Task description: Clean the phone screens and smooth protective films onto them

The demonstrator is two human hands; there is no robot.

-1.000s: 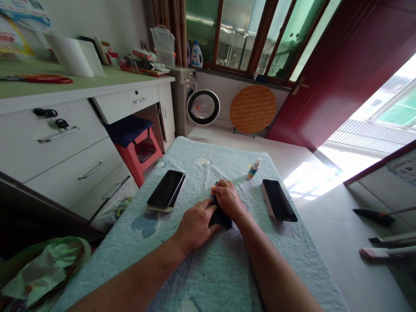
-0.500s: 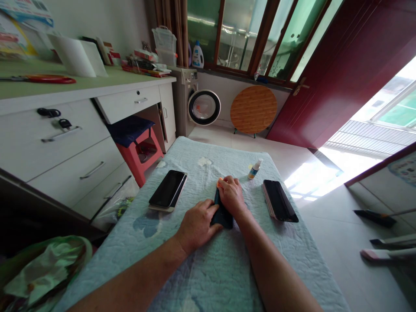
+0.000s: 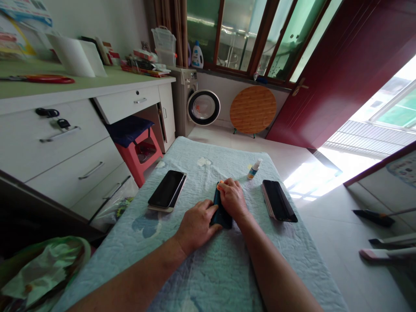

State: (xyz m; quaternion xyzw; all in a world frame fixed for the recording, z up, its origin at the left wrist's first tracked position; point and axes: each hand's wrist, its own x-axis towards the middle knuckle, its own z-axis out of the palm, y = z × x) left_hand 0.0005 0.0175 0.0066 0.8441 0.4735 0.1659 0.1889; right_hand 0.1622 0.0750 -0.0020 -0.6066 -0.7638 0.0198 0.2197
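A dark phone (image 3: pixel 221 212) lies in the middle of a table covered with a pale blue quilted cloth (image 3: pixel 208 264). My left hand (image 3: pixel 196 225) rests on the phone's near left edge and steadies it. My right hand (image 3: pixel 231 199) lies on top of the phone with its fingers closed on a small orange thing (image 3: pixel 220 185) pressed to the screen. Most of the phone is hidden under both hands.
A stack of dark phones (image 3: pixel 167 190) lies at the left, another stack (image 3: pixel 278 200) at the right. A small spray bottle (image 3: pixel 254 169) stands behind my right hand. White drawers (image 3: pixel 65 147) and a red stool (image 3: pixel 138 147) stand at the left.
My right hand slid away from me along the phone with the orange thing, then came back a little. My left hand has stayed in place.
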